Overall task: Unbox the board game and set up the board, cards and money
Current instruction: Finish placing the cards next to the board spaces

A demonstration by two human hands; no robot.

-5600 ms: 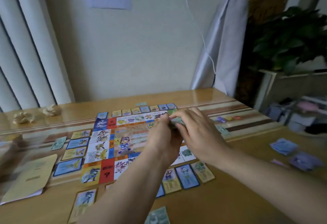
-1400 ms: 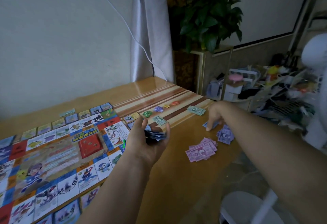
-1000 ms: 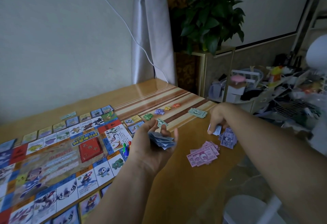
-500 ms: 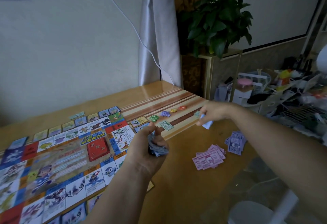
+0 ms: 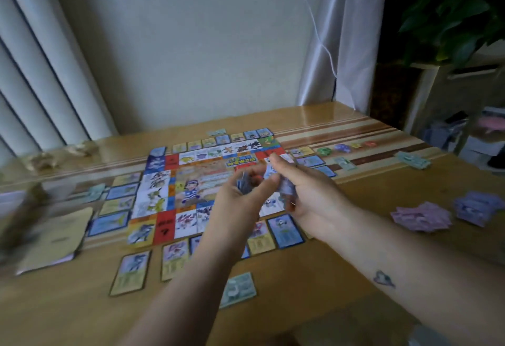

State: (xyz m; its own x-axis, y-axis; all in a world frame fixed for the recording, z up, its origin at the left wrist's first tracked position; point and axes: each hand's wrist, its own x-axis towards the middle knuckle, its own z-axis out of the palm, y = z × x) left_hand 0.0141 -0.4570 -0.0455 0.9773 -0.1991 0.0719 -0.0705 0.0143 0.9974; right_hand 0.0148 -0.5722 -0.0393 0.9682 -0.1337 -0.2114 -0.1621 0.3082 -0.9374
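The colourful game board [image 5: 191, 184] lies flat on the wooden table [image 5: 314, 277], ringed by property cards [image 5: 130, 272]. Above its near right part my left hand [image 5: 240, 203] grips a small stack of bluish money notes [image 5: 244, 186]. My right hand [image 5: 306, 192] is beside it, closed on more bluish notes [image 5: 285, 188]. The two hands nearly touch. A pink pile of money [image 5: 422, 217] and a purple pile [image 5: 478, 207] lie at the right. A green pile [image 5: 412, 160] sits further back, and a green note [image 5: 237, 289] near the front.
A yellow booklet [image 5: 54, 239] lies at the left. Small coloured tokens [image 5: 344, 147] sit in a row behind the board's right corner. A potted plant [image 5: 451, 12] stands on a stand at the right, past the table edge. White curtain folds hang at the left.
My head has turned left from the money piles back to the board. My right hand came away from the piles at the right edge and joined my left hand over the board.
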